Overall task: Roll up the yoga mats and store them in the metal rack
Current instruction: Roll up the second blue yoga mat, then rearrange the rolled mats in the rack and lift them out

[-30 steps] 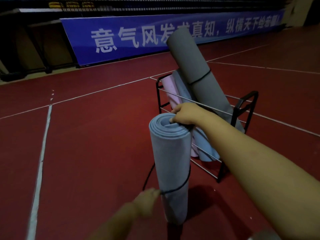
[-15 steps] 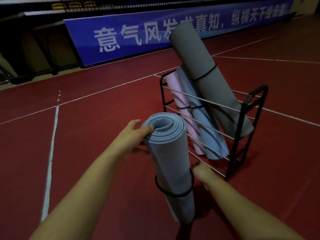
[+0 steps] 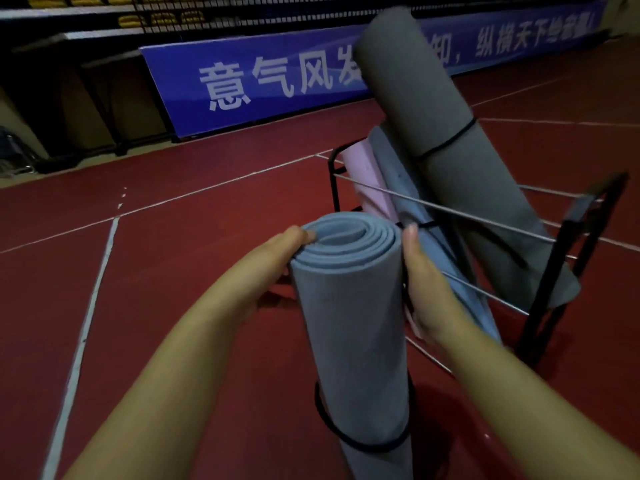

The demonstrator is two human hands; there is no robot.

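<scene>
A rolled light-blue yoga mat (image 3: 353,327) stands upright in front of me, bound low down by a black elastic band (image 3: 360,445). My left hand (image 3: 277,261) holds its upper left side, fingers curled over the top rim. My right hand (image 3: 420,285) presses flat against its upper right side. Just behind stands the black metal rack (image 3: 568,258) with silver rails. It holds a big grey rolled mat (image 3: 446,147), a pink one (image 3: 367,181) and a blue-grey one (image 3: 391,168), all leaning.
Red sports floor (image 3: 173,289) with white lines spreads all around. A blue banner (image 3: 242,81) with white characters runs along the back, below dark railings and stands. Dark table legs stand at the back left.
My right hand rose from low beside the mat to its upper right side. The left hand stays at the top rim. The rack looks nearer and larger.
</scene>
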